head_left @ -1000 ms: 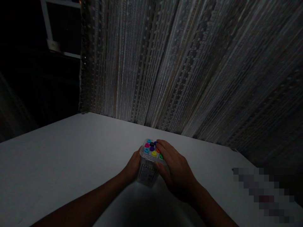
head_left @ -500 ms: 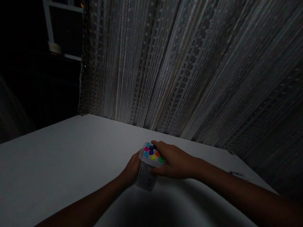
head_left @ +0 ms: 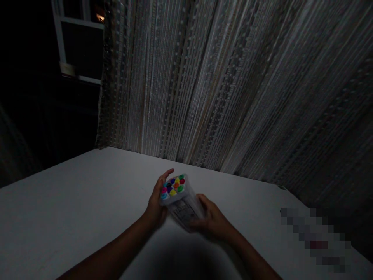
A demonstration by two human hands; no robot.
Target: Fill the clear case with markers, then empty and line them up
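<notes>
A clear plastic box of markers [head_left: 181, 204] with several coloured caps showing at its top is held over the white table [head_left: 72, 202], tilted with its top toward the left. My left hand [head_left: 155, 204] is wrapped round the box's upper left side, one finger reaching past the caps. My right hand [head_left: 214, 221] grips the box's lower right side from beneath. A printed label faces me on the box's side.
A striped grey curtain [head_left: 233, 85] hangs right behind the table's far edge. A dark window frame [head_left: 75, 46] is at the upper left. A blurred patch [head_left: 314, 237] covers something at the table's right. The room is dim.
The box has tipped from upright to leaning left. My right hand left the caps and moved down to the box's lower side; my left hand slid up toward the caps.
</notes>
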